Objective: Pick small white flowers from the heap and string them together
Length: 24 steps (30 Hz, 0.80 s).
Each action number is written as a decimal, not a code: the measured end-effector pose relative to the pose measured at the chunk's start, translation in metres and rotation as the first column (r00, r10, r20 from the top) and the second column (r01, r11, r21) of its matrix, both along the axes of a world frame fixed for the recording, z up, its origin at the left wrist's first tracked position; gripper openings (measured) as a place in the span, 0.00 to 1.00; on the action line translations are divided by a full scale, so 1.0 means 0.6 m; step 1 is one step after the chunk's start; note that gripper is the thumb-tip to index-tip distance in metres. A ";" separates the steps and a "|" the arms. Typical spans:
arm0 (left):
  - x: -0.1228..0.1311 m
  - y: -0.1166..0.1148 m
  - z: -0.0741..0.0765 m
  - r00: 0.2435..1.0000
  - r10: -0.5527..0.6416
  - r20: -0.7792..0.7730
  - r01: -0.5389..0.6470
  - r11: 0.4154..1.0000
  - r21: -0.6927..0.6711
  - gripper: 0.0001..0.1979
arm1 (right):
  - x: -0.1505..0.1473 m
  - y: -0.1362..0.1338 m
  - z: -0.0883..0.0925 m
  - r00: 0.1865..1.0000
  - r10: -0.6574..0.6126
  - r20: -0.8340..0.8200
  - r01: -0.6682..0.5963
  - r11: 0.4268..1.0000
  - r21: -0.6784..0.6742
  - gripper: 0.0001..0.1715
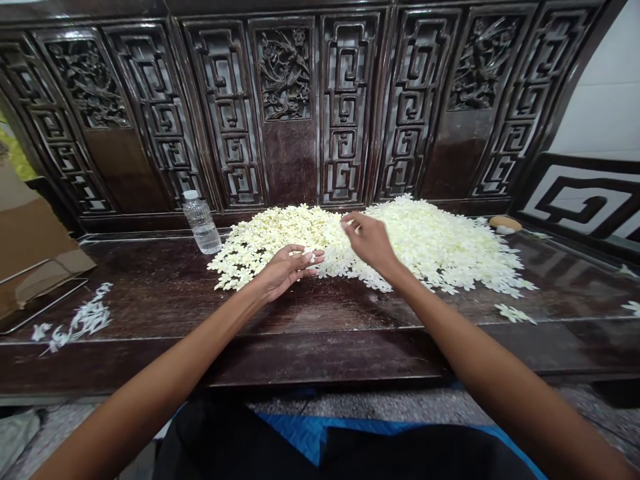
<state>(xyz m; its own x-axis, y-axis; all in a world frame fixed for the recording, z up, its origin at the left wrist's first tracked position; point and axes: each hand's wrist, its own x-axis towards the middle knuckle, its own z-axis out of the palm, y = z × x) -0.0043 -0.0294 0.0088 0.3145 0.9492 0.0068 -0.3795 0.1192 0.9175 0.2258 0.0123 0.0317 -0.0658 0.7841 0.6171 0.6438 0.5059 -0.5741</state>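
Observation:
My left hand (286, 272) is low in front of the flower heap, palm turned up. Its thumb and fingers close on a small white flower (313, 258), mostly covered by the fingertips. Higher and to the right, my right hand (369, 241) hovers with thumb and fingers pinched together. Whatever its fingertips hold, if anything, is too small to make out. Behind both hands spreads a heap of loose flowers: creamy yellowish ones (280, 230) to the left, whiter open ones (440, 243) to the right.
The flowers lie on a dark wooden bench (165, 287) with a carved backrest (293, 157). A clear bottle (203, 223) stands left of the heap. White flower scraps (90, 317) and a cardboard box (35, 247) are at far left. A tan rounded object (506, 223) lies at back right.

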 end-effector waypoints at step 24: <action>0.002 0.020 -0.032 0.995 -0.066 0.074 0.065 0.998 0.016 0.16 | -0.071 -0.043 -0.044 0.963 0.261 0.062 -0.265 0.962 0.065 0.08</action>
